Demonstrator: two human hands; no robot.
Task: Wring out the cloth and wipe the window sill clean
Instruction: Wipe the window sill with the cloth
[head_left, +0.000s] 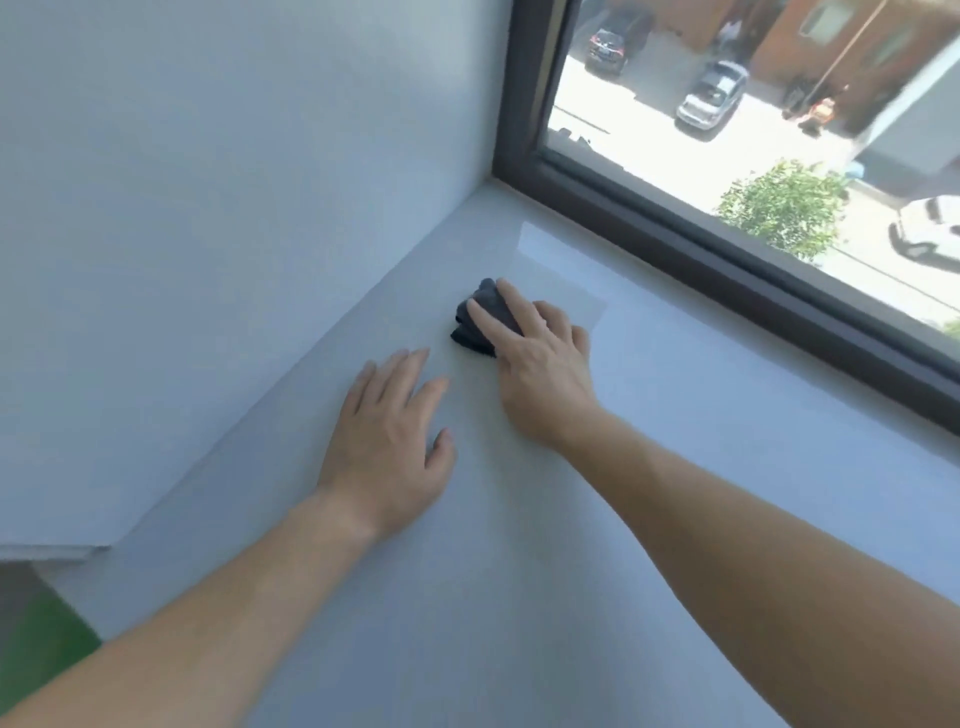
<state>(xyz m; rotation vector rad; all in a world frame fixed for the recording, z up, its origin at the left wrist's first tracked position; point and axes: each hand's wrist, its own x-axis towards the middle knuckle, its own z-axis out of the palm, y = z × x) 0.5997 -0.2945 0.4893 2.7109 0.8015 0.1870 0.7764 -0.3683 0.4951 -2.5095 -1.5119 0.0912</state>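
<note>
The window sill (649, 467) is a broad, pale grey slab with a smooth, glossy face; a bright patch of reflected daylight lies on it just beyond the right hand's fingertips. A matte, pale wall (234, 182) meets it along a straight seam on the left, and a dark brown window frame (727, 260) with a flat, hard-edged profile borders it at the far side. Through the glass, parked cars and a leafy green bush show in a sunlit street.

The cloth (480, 319) is a small dark grey wad, soft and bunched into thick folds, lying on the sill near the wall seam. The right hand (540, 369) rests palm down on it: two fingers (511, 306) stretch out, slightly apart, flat across the top of the wad, pressing it to the sill, while the others curl at its right edge. The cloth's folds poke out past and to the left of those fingertips.

The left hand (389, 431) lies flat on bare sill, fingers straight and close together, thumb spread aside, holding nothing. The cloth sits just beyond and to the right of its fingertips, not touching them.
</note>
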